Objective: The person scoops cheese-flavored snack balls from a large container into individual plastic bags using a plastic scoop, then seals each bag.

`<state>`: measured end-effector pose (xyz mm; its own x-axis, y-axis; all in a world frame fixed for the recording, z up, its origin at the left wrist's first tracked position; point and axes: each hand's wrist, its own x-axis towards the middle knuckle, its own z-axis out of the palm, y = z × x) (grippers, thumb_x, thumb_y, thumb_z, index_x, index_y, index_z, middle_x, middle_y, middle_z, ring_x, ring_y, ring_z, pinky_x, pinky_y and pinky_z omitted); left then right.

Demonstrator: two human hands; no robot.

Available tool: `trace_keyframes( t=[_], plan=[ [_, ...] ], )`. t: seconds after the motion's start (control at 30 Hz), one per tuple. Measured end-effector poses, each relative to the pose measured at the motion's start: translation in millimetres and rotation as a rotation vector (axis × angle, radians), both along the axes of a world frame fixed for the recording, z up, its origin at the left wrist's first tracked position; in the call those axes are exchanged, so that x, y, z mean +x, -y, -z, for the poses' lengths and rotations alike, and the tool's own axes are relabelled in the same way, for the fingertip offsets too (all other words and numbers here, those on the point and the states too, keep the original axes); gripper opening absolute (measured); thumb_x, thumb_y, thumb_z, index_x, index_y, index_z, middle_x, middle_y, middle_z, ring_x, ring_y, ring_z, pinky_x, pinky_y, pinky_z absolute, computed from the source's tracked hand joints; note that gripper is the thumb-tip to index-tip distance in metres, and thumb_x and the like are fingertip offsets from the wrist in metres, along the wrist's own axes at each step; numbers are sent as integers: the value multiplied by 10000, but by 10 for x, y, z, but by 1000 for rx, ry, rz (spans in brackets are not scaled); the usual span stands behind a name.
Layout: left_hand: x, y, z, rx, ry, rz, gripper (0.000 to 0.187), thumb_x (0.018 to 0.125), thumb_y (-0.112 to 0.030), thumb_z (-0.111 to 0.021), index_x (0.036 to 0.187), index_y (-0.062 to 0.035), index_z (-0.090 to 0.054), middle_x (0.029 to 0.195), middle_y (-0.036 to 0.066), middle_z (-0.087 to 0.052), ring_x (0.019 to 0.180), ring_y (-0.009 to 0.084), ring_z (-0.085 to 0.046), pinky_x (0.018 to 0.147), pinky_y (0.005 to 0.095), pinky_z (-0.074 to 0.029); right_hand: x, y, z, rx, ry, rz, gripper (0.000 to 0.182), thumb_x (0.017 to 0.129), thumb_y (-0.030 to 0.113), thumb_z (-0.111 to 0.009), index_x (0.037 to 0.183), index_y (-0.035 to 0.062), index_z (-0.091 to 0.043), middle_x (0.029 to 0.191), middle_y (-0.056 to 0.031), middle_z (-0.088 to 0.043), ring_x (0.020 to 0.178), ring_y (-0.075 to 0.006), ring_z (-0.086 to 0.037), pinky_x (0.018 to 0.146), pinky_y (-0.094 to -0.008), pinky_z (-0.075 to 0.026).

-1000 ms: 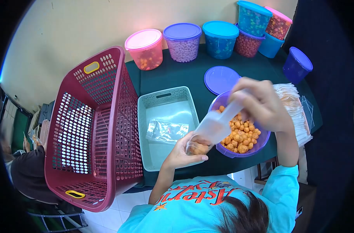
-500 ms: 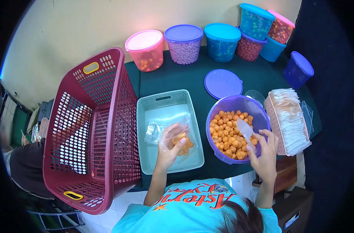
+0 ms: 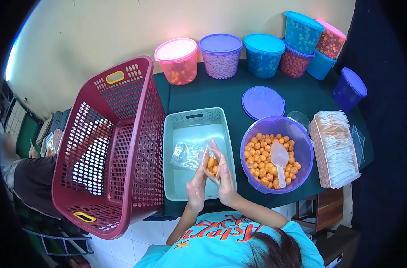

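Between my left hand (image 3: 197, 185) and my right hand (image 3: 226, 182) is a clear plastic bag (image 3: 212, 165) with orange snack balls inside, its mouth facing up. Both hands press on its sides, above the near part of the pale green tray (image 3: 228, 147). Another clear bag (image 3: 185, 155) lies on the tray's floor. To the right stands a purple tub (image 3: 303, 156) of orange snack balls (image 3: 261, 152). A translucent scoop (image 3: 280, 156) rests on the balls, its handle toward me.
A large maroon basket (image 3: 143, 147) stands left of the tray. Right of the tub is a pink basket (image 3: 322, 156) of stacked white packets (image 3: 337, 143). A purple lid (image 3: 263, 102) lies behind the tub, and several lidded tubs line the wall. Another person (image 3: 33, 183) is at far left.
My right hand has let go of the scoop, left it on the snack balls and moved left to the bag. The bag is now held upright between both hands. The view has shifted slightly.
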<state>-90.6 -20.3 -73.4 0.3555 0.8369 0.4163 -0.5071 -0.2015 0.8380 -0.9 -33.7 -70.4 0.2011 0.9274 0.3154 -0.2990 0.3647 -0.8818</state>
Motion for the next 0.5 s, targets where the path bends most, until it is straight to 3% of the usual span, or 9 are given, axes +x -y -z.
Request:
trace_keyframes(
  t=[0.07,0.1,0.17,0.27,0.3,0.33,0.37,0.43,0.5],
  plan=[
    [-60,-55,157,-233,-247,-216,736,840,-573,-268,1252,34,-319,1217,185,-429,1067,265,-476,873,340,-384,-43,59,-33,42,135,-9,586,908,389,-173,1313,-33,-160,1375,-173,-166,1280,-264,-159,1033,-353,-119],
    [-76,-94,254,-234,-244,-213,736,840,-573,-268,1252,34,-319,1217,185,-429,1067,265,-476,873,340,-384,-93,72,4,56,183,22,572,911,374,-175,1310,-35,-171,1368,-177,-187,1270,-279,-188,1030,-355,-138],
    [-69,-182,400,-64,-426,-430,574,912,-381,-180,1054,56,-523,1094,187,-506,1091,263,-433,920,369,-334,-165,118,43,29,191,27,562,912,361,-180,1310,-36,-169,1367,-178,-186,1269,-285,-188,1030,-357,-135],
    [97,-136,379,73,-367,-540,531,907,-347,-195,1043,55,-514,1033,173,-522,1063,244,-447,955,371,-295,-119,72,77,18,189,29,541,915,326,-197,1312,-38,-154,1377,-177,-156,1277,-297,-157,1031,-363,-132],
    [147,-122,389,-3,-251,-396,560,907,-376,-159,1161,45,-428,1164,183,-456,1146,254,-381,1003,377,-212,-83,26,88,8,212,32,578,908,368,-188,1321,-31,-118,1389,-162,-117,1287,-277,-116,1034,-351,-111],
    [215,-99,381,-5,-252,-392,560,907,-376,-159,1161,45,-428,1164,183,-456,1146,254,-381,1003,377,-212,-51,-11,78,-4,235,33,617,901,410,-180,1329,-23,-83,1400,-147,-79,1297,-258,-74,1037,-339,-90],
    [288,-67,348,-66,-197,-322,591,889,-441,-193,1236,23,-310,1262,164,-339,1206,254,-288,1016,376,-183,-5,-65,43,41,160,60,539,914,318,-199,1326,-18,-114,1398,-167,-74,1296,-286,-73,1038,-367,-97],
    [350,-65,250,-112,-115,-175,701,863,-528,-201,1337,-20,-111,1396,130,-123,1292,240,-104,1039,379,-117,73,-99,61,3,170,65,541,913,321,-198,1328,-15,-111,1399,-163,-73,1296,-287,-68,1039,-368,-84],
    [347,-175,247,-104,-109,-191,700,861,-532,-187,1338,-26,-111,1396,128,-128,1291,242,-108,1038,384,-121,54,-71,111,12,278,99,549,912,335,-181,1332,-9,-98,1402,-153,-64,1300,-282,-39,1041,-360,-45]
  ],
)
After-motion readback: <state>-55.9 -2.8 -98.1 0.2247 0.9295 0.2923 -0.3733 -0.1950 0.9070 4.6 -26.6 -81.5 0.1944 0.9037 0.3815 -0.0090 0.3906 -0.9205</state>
